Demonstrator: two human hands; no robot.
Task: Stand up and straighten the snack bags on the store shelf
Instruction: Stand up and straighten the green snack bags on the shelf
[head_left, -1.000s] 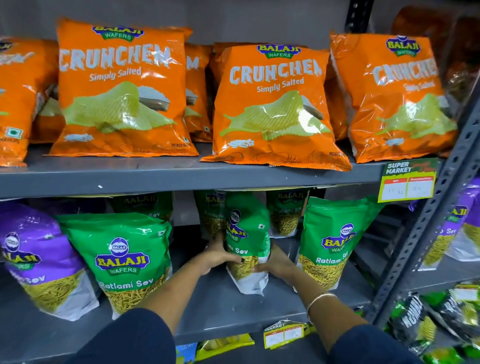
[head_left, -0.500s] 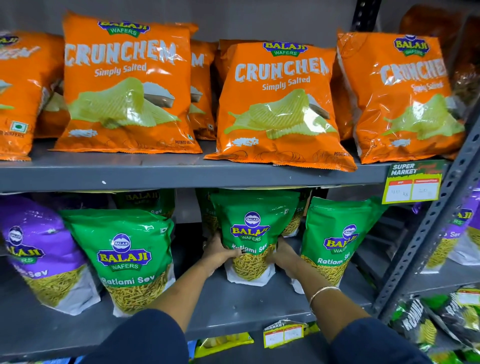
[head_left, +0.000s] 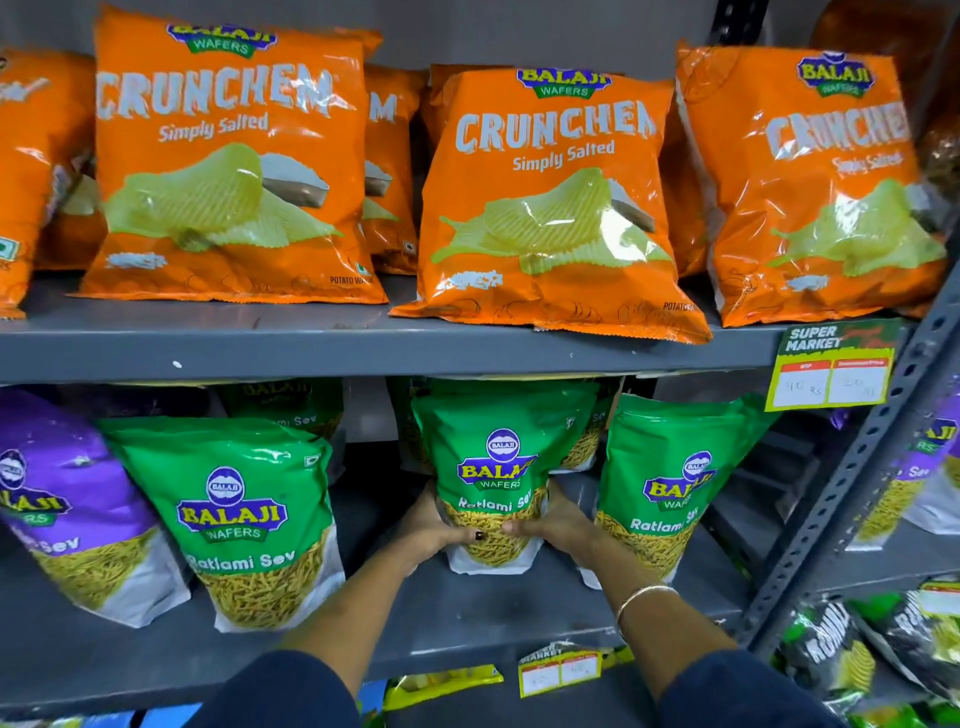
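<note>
A green Ratlami Sev bag (head_left: 501, 457) stands upright in the middle of the lower shelf (head_left: 467, 613), its front facing me. My left hand (head_left: 434, 530) grips its lower left side and my right hand (head_left: 558, 522) its lower right side, thumbs meeting across the front. Another green sev bag (head_left: 244, 514) stands to the left and a third (head_left: 670, 478) to the right, leaning slightly. More green bags sit behind, partly hidden.
Orange Crunchem chip bags (head_left: 550, 202) line the upper shelf (head_left: 363, 348). A purple sev bag (head_left: 62, 493) stands at the far left. A price tag (head_left: 831, 369) hangs on the upper shelf's edge by the perforated upright (head_left: 857, 467). Dark bags (head_left: 831, 649) fill the neighbouring rack.
The middle green bag has turned from side-on to front-facing and upright between both hands. My thumbs have moved onto its front.
</note>
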